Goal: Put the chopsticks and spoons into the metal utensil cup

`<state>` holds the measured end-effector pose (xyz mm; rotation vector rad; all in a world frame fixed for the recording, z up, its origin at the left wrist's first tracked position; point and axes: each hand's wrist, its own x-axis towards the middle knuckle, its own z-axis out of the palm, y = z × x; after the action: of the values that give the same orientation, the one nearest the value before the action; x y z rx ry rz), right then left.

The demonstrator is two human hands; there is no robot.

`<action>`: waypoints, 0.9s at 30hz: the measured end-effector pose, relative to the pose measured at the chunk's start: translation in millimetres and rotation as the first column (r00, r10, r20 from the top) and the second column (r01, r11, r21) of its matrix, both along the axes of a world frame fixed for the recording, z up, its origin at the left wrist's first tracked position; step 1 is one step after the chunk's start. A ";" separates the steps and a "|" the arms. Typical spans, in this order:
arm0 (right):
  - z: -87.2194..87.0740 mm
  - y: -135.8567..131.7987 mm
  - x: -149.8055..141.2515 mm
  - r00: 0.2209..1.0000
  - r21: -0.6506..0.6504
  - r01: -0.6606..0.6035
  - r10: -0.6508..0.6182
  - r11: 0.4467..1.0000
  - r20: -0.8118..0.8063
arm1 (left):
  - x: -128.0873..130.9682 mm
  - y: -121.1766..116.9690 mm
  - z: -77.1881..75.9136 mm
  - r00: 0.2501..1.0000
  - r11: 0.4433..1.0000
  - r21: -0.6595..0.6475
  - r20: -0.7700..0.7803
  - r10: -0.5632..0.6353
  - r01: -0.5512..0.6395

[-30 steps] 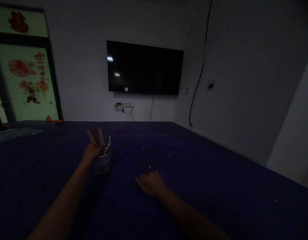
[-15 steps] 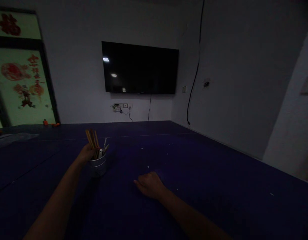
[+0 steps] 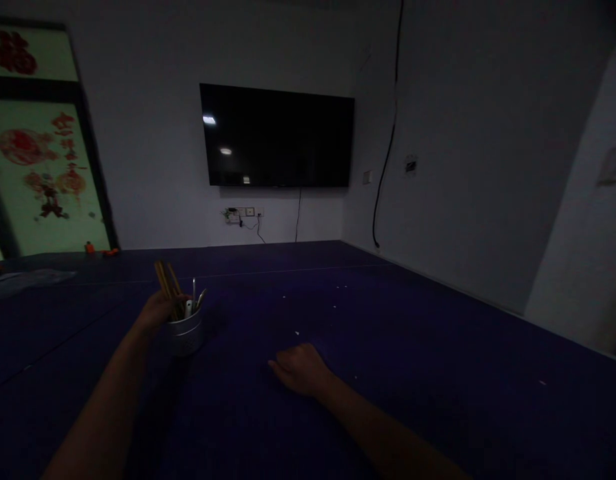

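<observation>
A small silver cup (image 3: 186, 335) stands on a dark blue table (image 3: 418, 373), left of centre. Several wooden chopsticks (image 3: 165, 284) and some metal utensils (image 3: 195, 297) stick up out of it. My left hand (image 3: 157, 311) is at the cup's left rim, fingers closed around the chopsticks. My right hand (image 3: 301, 369) lies palm down on the table to the right of the cup, fingers loosely together, holding nothing.
A black TV (image 3: 277, 136) hangs on the far wall above a socket strip (image 3: 242, 213). A door with red paper decorations (image 3: 43, 167) is at the left. Small white specks dot the table. The room is dim.
My left hand, the cup and the chopsticks have shifted left and slightly toward me across the table. My right hand has stayed put.
</observation>
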<state>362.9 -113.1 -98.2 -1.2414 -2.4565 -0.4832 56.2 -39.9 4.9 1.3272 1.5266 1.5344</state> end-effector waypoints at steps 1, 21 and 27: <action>0.1 0.1 0.3 1.000 -0.006 -0.003 0.003 1.000 0.000 | 0.4 1.1 0.4 1.000 1.000 0.003 0.013 -0.003 0.003; 1.8 -0.3 -0.3 1.000 -0.015 -0.016 0.016 1.000 -0.012 | -9.0 -17.1 61.7 0.915 0.661 0.634 0.322 0.244 -0.400; -0.7 1.0 0.2 1.000 -0.005 -0.014 0.013 1.000 -0.026 | -56.7 -35.1 69.3 0.788 0.788 0.393 -0.211 0.578 -0.473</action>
<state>363.1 -112.0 -99.0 -1.2248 -2.4445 -0.4540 -0.4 -75.0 74.2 1.4536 2.0615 2.0694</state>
